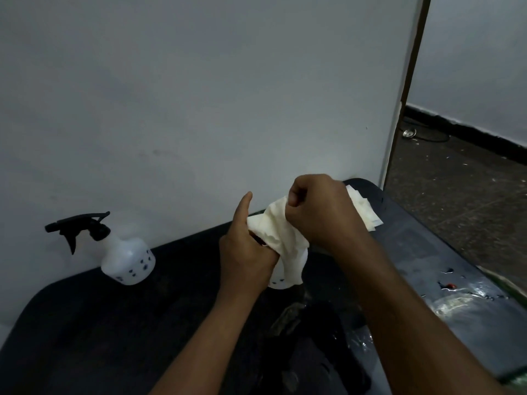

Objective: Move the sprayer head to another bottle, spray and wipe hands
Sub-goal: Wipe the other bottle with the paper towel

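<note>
A white bottle [128, 260] with dark dots stands at the left on the black table [85, 323], and a black sprayer head [79, 226] sits on it. A cream tissue [282, 238] is crumpled between both hands above the table's middle. My right hand [319, 209] pinches the tissue's top with closed fingers. My left hand [245, 252] wraps around the tissue's lower part, thumb pointing up. A second white bottle [281, 283] shows only its bottom edge below the tissue; its top is hidden.
A stack of tissues [365, 212] lies on the table behind my right hand. A grey wall rises straight behind the table. Shiny wet plastic [456, 297] covers the table's right side. A doorway to a dark floor opens at the right.
</note>
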`<act>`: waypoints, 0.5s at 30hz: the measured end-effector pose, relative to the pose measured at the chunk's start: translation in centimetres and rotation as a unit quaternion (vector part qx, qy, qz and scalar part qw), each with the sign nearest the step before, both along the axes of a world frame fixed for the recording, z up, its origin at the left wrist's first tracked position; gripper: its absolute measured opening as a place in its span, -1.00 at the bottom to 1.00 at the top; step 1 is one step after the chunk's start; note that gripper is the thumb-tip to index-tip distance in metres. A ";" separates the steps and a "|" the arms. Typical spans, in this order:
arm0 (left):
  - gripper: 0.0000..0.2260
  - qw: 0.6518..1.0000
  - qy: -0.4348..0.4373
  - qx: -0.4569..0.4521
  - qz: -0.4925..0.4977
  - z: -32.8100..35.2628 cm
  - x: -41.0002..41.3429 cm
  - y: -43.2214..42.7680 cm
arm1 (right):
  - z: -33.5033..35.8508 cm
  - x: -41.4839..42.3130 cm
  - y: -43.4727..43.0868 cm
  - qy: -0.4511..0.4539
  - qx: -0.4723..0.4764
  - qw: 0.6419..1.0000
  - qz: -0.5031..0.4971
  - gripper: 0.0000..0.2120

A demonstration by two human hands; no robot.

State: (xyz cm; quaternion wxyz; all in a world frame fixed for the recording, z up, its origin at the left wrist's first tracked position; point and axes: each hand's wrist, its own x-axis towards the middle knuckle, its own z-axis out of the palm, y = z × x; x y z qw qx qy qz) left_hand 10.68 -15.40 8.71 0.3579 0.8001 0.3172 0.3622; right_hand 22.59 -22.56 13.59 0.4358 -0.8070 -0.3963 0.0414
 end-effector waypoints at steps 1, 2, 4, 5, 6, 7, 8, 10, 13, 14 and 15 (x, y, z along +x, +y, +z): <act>-0.26 1.000 -0.002 -0.001 -0.003 0.0 0.1 -0.1 | 0.2 0.0 -0.1 0.027 -0.011 0.999 0.022 -0.85; -0.24 1.000 -0.007 -0.004 -0.008 0.0 0.1 -0.2 | 0.4 0.1 -0.3 0.051 -0.018 0.998 0.043 -0.87; -0.19 1.000 -0.017 -0.006 -0.022 0.0 0.2 -0.2 | 1.0 0.3 -0.8 0.066 -0.045 0.993 0.087 -0.88; -0.16 0.999 -0.022 -0.006 -0.030 0.0 0.3 -0.2 | 1.2 0.4 -1.1 0.053 -0.071 0.989 0.118 -0.81; -0.15 0.999 -0.024 -0.007 -0.037 0.0 0.4 -0.2 | 1.3 0.5 -1.3 0.033 -0.103 0.982 0.154 -0.73; -0.15 0.999 -0.024 -0.008 -0.042 -0.1 0.4 -0.1 | 1.4 0.5 -1.4 0.015 -0.133 0.973 0.187 -0.67; -0.16 0.999 -0.023 -0.007 -0.045 -0.1 0.4 0.0 | 1.5 0.4 -1.5 -0.005 -0.159 0.964 0.211 -0.62; -0.17 0.999 -0.021 0.001 -0.050 0.0 0.2 -0.1 | 1.6 0.1 -1.5 -0.042 -0.185 0.956 0.224 -0.58; -0.15 0.998 -0.014 -0.008 -0.057 0.0 0.1 -0.4 | 1.4 0.2 -1.4 -0.053 -0.179 0.959 0.212 -0.60; -0.15 0.998 -0.013 -0.009 -0.056 0.1 0.1 -0.5 | 1.4 0.3 -1.4 -0.048 -0.174 0.962 0.204 -0.61; -0.15 0.998 -0.013 -0.008 -0.054 0.2 0.2 -0.6 | 1.4 0.4 -1.4 -0.041 -0.169 0.966 0.192 -0.61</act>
